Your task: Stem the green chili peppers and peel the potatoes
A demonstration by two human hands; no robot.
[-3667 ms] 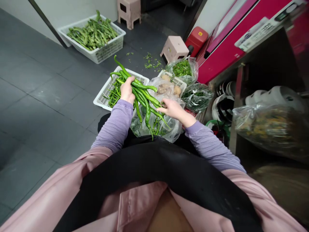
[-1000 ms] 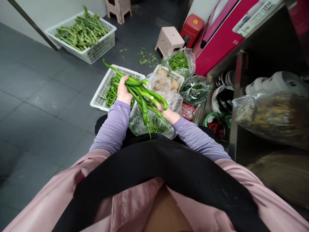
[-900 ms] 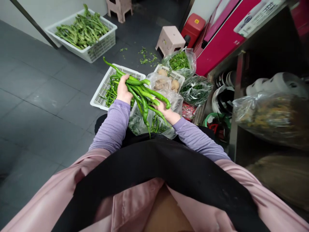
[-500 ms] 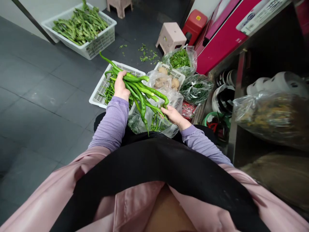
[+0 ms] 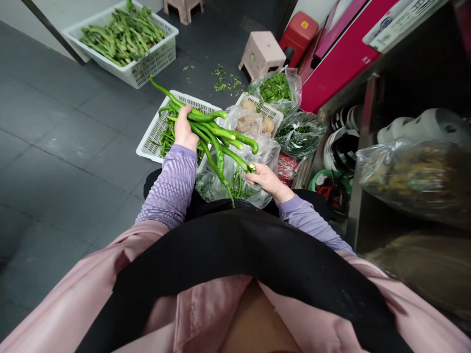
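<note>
My left hand (image 5: 186, 128) is wrapped round a bunch of long green chili peppers (image 5: 217, 132), several of them fanning out to the right with their stem ends. My right hand (image 5: 267, 179) has its fingers closed at the stem end of one pepper of the bunch; what lies between the fingertips is partly hidden. Under the bunch, a white plastic basket (image 5: 147, 147) holds more thin green peppers (image 5: 167, 137). Below my right hand lies a clear plastic bag (image 5: 263, 196) with green vegetables in it, close to my lap.
A white basket of green stalks (image 5: 156, 68) stands at the far left. Beyond my hands are a small basket of potatoes (image 5: 268, 126), bagged leafy greens (image 5: 275, 88) and a pink stool (image 5: 262, 54). At the right is a metal shelf (image 5: 358, 196) with a bagged item (image 5: 415, 171).
My right hand has moved slightly down, from among the pepper ends to the stem end of one pepper. The left hand keeps its hold on the bunch.
</note>
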